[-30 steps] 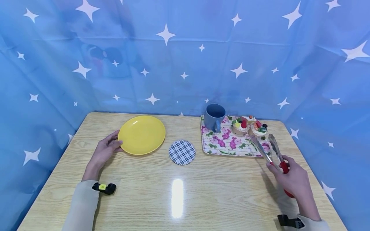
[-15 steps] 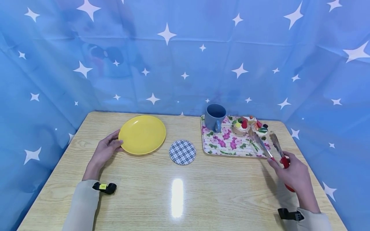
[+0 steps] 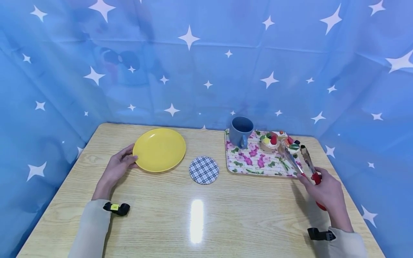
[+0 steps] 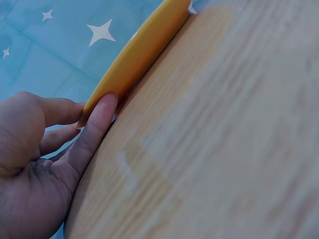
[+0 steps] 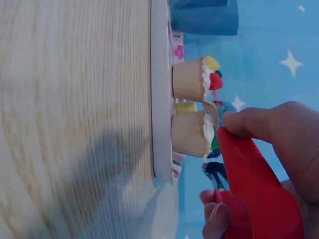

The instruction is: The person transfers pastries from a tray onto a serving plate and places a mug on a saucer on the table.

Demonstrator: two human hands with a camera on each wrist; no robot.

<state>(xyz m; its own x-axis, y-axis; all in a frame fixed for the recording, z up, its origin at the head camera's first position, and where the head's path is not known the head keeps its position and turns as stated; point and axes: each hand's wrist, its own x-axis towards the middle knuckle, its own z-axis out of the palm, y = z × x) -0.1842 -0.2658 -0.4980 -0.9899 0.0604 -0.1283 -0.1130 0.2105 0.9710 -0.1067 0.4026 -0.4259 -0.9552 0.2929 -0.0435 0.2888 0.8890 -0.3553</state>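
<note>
My left hand point(image 3: 120, 166) pinches the left rim of a round yellow plate point(image 3: 159, 150), thumb against the rim and fingers at the edge, as the left wrist view also shows. My right hand point(image 3: 326, 188) grips red-handled metal tongs point(image 3: 316, 178). Their two tips are spread apart just in front of a fruit-topped cupcake point(image 3: 292, 146) on a floral tray point(image 3: 240, 165). One tip reaches between it and a second cupcake point(image 3: 269, 142); the other stands to its right. Whether the tips touch it I cannot tell. Behind them sits a third dessert point(image 3: 281, 134), partly hidden.
A blue-grey mug point(image 3: 240, 132) stands on the tray's left end, its handle facing forward. A round checked coaster point(image 3: 204, 170) lies between plate and tray on the wooden table point(image 3: 245, 215). A blue star-patterned curtain point(image 3: 206, 64) hangs right behind the table.
The tongs have shifted slightly forward, their tips closer around the right cupcake, and the right hand has risen a little with them. Left hand and plate stay in place.
</note>
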